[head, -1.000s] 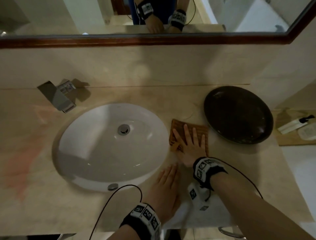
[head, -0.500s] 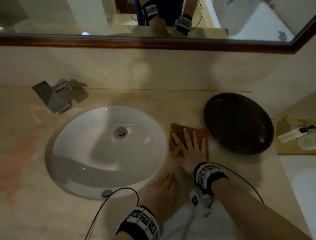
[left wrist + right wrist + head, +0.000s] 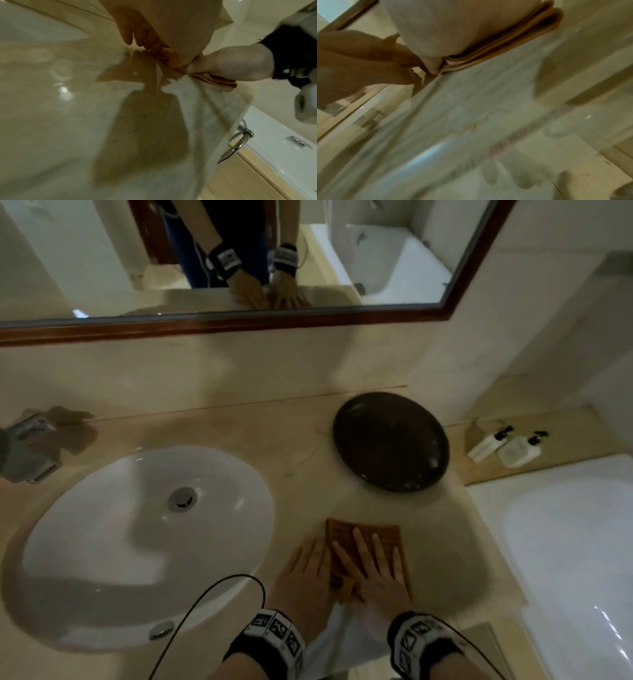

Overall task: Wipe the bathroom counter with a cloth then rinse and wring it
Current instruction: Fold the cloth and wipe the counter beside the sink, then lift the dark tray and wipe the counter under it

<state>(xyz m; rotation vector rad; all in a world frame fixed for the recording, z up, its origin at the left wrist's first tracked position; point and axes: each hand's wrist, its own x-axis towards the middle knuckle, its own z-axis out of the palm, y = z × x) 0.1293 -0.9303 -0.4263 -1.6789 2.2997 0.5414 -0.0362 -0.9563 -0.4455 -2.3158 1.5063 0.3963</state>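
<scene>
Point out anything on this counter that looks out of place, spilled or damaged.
Nothing is plainly spilled or broken. One oddity: a reddish patch stains the counter left of the sink. The right hand presses the folded cloth flat.

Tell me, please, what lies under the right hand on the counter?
A folded brown cloth lies flat under the right hand, on the counter. The cloth's middle and the counter beneath it are covered.

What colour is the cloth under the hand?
The cloth is orange-brown with a ribbed weave, clearest in the head view.
</scene>
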